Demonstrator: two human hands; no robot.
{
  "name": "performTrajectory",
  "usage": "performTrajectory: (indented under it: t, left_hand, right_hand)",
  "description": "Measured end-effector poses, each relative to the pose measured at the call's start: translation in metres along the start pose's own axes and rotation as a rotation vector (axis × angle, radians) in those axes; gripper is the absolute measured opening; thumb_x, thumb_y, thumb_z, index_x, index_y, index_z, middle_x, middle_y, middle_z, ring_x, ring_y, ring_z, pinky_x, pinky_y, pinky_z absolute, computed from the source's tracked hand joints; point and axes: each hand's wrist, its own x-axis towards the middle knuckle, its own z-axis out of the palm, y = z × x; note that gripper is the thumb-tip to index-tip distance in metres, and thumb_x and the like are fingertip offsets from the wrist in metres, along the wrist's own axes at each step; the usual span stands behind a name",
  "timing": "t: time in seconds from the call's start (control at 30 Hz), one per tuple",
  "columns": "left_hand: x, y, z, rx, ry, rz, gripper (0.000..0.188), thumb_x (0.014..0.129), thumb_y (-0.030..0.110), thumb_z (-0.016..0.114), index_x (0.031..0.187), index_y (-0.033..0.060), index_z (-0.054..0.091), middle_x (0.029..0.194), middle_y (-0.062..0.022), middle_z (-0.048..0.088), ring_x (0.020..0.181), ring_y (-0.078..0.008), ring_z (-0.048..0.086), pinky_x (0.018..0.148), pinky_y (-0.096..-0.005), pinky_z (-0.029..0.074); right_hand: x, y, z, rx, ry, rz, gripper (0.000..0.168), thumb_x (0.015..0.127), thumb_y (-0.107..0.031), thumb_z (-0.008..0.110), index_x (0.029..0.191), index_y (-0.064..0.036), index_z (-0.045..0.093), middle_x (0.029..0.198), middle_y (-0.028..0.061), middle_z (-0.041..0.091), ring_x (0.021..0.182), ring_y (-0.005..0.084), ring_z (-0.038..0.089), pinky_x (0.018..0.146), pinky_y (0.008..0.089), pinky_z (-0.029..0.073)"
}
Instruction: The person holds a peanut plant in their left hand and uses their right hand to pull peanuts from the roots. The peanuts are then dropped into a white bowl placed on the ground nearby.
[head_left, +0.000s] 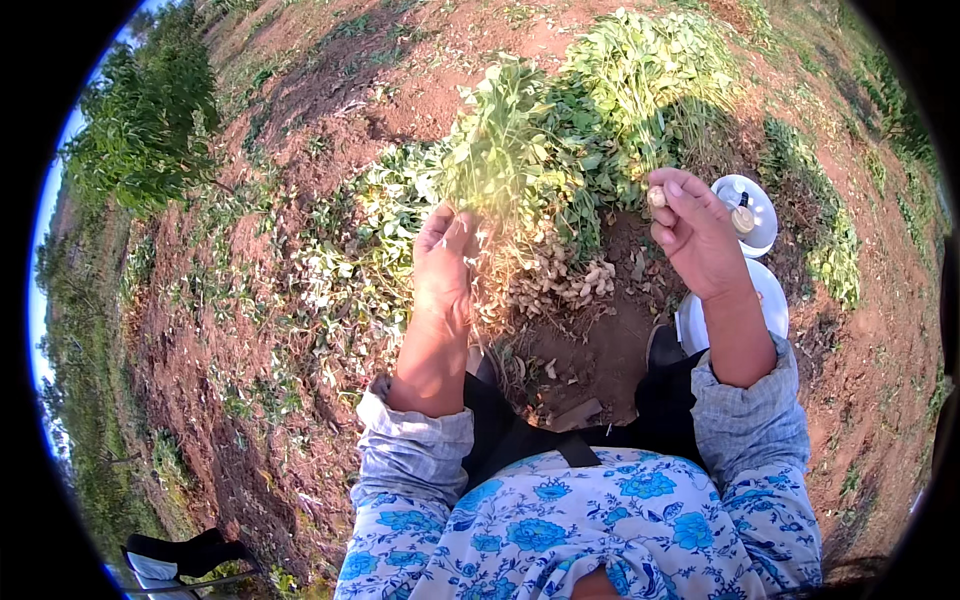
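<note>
My left hand (444, 251) is closed around the stems of a leafy peanut plant (499, 142), its foliage upright and a little blurred. Between the thumb and fingers of my right hand (694, 225) sits a single peanut pod (657, 197). Just beyond and below the held plant lies a cluster of pale peanut pods (559, 281), mixed with thin roots. A heap of uprooted peanut plants (652, 82) stretches behind, leaves outward. Dried roots and stems trail beneath my left hand.
To the right, next to my forearm, stand a white basin (765, 217) holding a container (742, 219) and a second white basin (772, 300), partly hidden by my arm. More cut plants (832, 247) lie farther right. Leaf litter covers the reddish soil (247, 442); a chair-like object (187, 559) is lower left.
</note>
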Motion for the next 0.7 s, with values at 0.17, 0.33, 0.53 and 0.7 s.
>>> performTrajectory:
  t: [0.17,0.33,0.53,0.7]
  left_hand:
    - [0.000,0.005,0.007,-0.374,-0.137,-0.190,0.011,0.093,0.006,0.051,0.103,0.0039,0.054,0.084,-0.0076,0.062,0.064,-0.0162,0.062,0.055,-0.0277,0.054]
    - [-0.001,0.007,0.011,-0.558,-0.226,-0.264,0.018,0.092,0.004,0.052,0.110,0.0017,0.051,0.091,-0.0091,0.062,0.068,-0.0173,0.063,0.053,-0.0275,0.056]
    - [-0.006,-0.013,0.018,-0.350,-0.298,-0.089,0.026,0.093,0.006,0.054,0.118,0.0120,0.050,0.096,-0.0030,0.060,0.062,-0.0098,0.057,0.036,-0.0200,0.041]
    - [-0.016,-0.014,0.031,-0.304,-0.323,0.026,0.030,0.089,0.000,0.059,0.114,0.0150,0.054,0.097,0.0016,0.061,0.090,-0.0092,0.055,0.068,-0.0220,0.044]
  right_hand:
    - [-0.010,-0.031,-0.115,-0.865,0.413,0.139,0.022,0.094,-0.024,0.055,0.101,-0.004,0.062,0.075,-0.0024,0.055,0.061,0.0061,0.045,0.057,0.0214,0.042]
    - [-0.055,-0.027,-0.217,-1.941,0.161,0.480,0.024,0.082,-0.023,0.062,0.096,-0.003,0.066,0.093,0.0146,0.066,0.083,0.0287,0.064,0.075,0.0376,0.049]
    - [-0.033,-0.004,-0.112,-1.608,-0.033,0.066,0.029,0.085,-0.024,0.063,0.104,-0.003,0.064,0.105,0.0155,0.064,0.099,0.0307,0.060,0.086,0.0376,0.046]
    - [0.001,0.041,-0.012,-0.866,-0.192,0.093,0.041,0.092,-0.032,0.060,0.117,0.000,0.057,0.114,0.0086,0.060,0.105,0.0193,0.057,0.090,0.0340,0.044]
